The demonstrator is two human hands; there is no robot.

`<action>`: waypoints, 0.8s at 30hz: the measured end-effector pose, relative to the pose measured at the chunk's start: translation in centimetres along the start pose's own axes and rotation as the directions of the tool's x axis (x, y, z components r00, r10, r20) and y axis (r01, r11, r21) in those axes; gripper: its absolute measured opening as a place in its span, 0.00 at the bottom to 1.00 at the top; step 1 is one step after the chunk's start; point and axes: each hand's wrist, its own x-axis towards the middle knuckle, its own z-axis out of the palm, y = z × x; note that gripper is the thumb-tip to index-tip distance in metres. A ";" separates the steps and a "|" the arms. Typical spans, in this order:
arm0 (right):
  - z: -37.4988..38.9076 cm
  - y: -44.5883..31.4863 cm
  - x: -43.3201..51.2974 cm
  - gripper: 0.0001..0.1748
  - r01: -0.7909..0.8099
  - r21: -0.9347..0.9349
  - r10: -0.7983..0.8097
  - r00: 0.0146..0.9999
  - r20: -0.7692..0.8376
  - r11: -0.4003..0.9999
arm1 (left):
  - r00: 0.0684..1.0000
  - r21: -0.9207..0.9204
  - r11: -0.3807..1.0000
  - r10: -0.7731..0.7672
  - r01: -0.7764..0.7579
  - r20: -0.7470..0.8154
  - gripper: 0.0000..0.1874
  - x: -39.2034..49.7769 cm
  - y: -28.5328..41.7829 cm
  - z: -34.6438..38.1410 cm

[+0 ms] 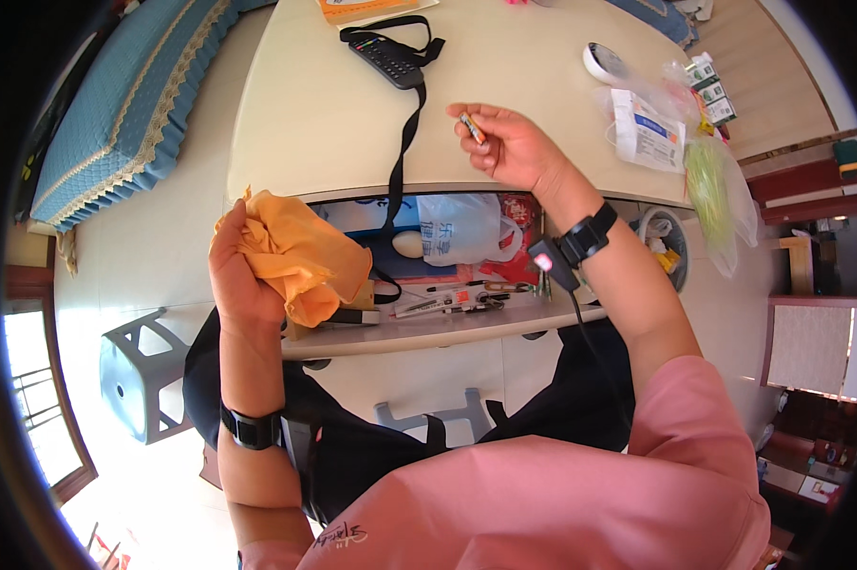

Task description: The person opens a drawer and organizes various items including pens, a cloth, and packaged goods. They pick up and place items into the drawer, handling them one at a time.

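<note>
My left hand (239, 267) holds a crumpled orange cloth (303, 249) over the left side of the open drawer (414, 338). Between the fingers of my right hand (503, 142) is a small battery (472, 128) with an orange and dark wrapper, held above the cream table (314, 135). A black remote control (385, 60) lies on the table, left of and beyond my right hand. A black strap (405, 149) runs from beside it down into the drawer. In the drawer are a white plastic bag (457, 228), a red package (517, 235), pens and scissors (517, 287).
Clear plastic bags, a white packet (647, 132), a round white object (605, 63) and small boxes (713, 92) are on the table's right. A waste bin (667, 242) stands beside the drawer. A grey stool (133, 377) is at the left, near a blue-covered bed (122, 128).
</note>
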 end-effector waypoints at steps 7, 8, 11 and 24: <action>3.2 1.3 -6.0 0.15 0.007 0.241 -0.023 0.998 0.064 0.970 | 0.999 0.039 0.999 -0.032 0.030 0.044 0.16 0.2 -0.7 -0.6; 3.5 1.4 -6.7 0.15 0.015 0.250 -0.032 0.997 0.066 0.968 | 0.996 0.002 0.998 -0.056 0.056 0.066 0.16 0.1 -0.8 -0.5; 3.8 1.4 -8.0 0.15 0.034 0.284 -0.066 0.992 0.106 0.958 | 0.996 0.042 0.998 -0.053 0.050 0.071 0.15 0.2 -0.9 -0.5; 5.8 1.8 -10.9 0.22 0.154 0.213 -0.171 0.983 0.064 0.965 | 0.999 0.082 0.996 -0.027 0.025 0.017 0.14 0.8 -1.5 -0.9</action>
